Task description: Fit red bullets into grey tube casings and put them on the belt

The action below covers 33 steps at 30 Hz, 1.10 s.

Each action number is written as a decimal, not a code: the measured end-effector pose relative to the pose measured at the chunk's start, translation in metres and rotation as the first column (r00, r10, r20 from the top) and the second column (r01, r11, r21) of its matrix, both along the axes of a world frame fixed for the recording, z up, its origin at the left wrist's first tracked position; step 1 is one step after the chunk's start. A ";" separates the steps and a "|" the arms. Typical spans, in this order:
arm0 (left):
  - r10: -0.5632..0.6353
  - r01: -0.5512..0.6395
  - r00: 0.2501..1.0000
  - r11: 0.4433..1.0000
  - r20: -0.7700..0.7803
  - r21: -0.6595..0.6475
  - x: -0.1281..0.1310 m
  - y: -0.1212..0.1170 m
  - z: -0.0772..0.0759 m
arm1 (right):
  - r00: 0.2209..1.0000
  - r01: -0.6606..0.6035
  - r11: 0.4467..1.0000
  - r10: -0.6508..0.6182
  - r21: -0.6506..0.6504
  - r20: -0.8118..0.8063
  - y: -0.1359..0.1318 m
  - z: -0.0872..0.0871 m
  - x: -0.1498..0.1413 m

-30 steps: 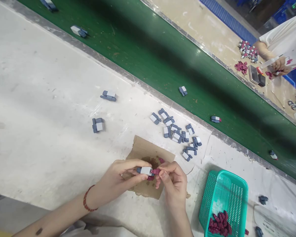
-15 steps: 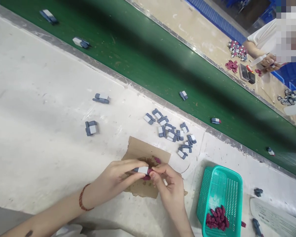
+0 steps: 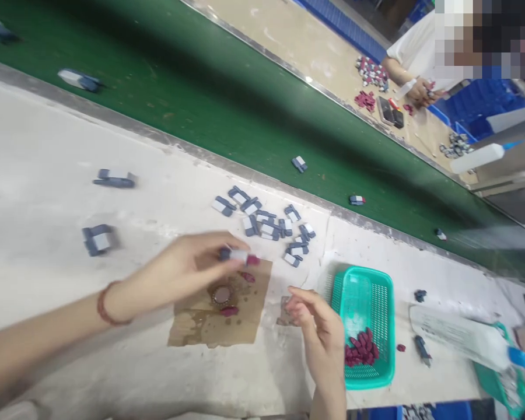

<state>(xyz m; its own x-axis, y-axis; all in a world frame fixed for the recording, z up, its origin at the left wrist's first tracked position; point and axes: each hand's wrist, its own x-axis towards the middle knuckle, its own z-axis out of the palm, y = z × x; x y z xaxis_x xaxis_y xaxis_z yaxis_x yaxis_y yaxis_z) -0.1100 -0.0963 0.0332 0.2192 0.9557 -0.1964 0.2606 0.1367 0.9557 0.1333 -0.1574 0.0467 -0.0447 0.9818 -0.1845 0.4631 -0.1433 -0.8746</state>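
My left hand [image 3: 188,265] pinches a small blue-grey and white plastic piece with a maroon tip [image 3: 240,256], slightly blurred, above the upper edge of a brown cardboard sheet [image 3: 245,324]. On that stained cardboard lie two maroon pieces [image 3: 230,311] beside a small round object [image 3: 222,296]. My right hand [image 3: 319,324] is apart from the left, its fingers loosely bent and holding nothing. It hovers just left of a green plastic basket [image 3: 389,350] containing a heap of maroon pieces [image 3: 362,348].
Several blue-grey and white pieces [image 3: 269,230] lie beyond the cardboard. A green conveyor belt [image 3: 192,111] carries more pieces. A large white bottle [image 3: 464,335] with a blue tip lies right of the basket. Across the belt, a co-worker's hands [image 3: 422,92] work near piles of parts.
My right hand has let go of the maroon tip and moved apart. My left hand has lifted the piece away from the cardboard's middle. The camera view has shifted too.
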 end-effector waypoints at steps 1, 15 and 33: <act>0.037 -0.036 0.999 0.999 -0.036 0.025 -0.001 0.015 0.001 | 0.994 0.053 0.999 -0.054 0.014 0.100 -0.006 0.004 0.017; 0.206 0.075 0.757 0.915 -0.620 0.396 0.025 0.158 -0.026 | 0.796 0.100 0.995 -0.086 0.011 0.599 -0.056 -0.013 0.103; -0.142 0.391 0.846 0.821 -0.514 0.416 0.153 0.203 -0.038 | 0.943 0.267 0.958 -0.238 -0.105 0.231 -0.064 -0.005 0.105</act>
<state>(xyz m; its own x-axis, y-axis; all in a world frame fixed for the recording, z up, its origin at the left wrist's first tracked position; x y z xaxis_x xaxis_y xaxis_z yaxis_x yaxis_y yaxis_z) 0.0428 0.1067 -0.0045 0.4876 0.8623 0.1370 0.6208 -0.4527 0.6400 0.2388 -0.2211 0.0418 0.2565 0.9214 -0.2919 0.5705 -0.3881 -0.7238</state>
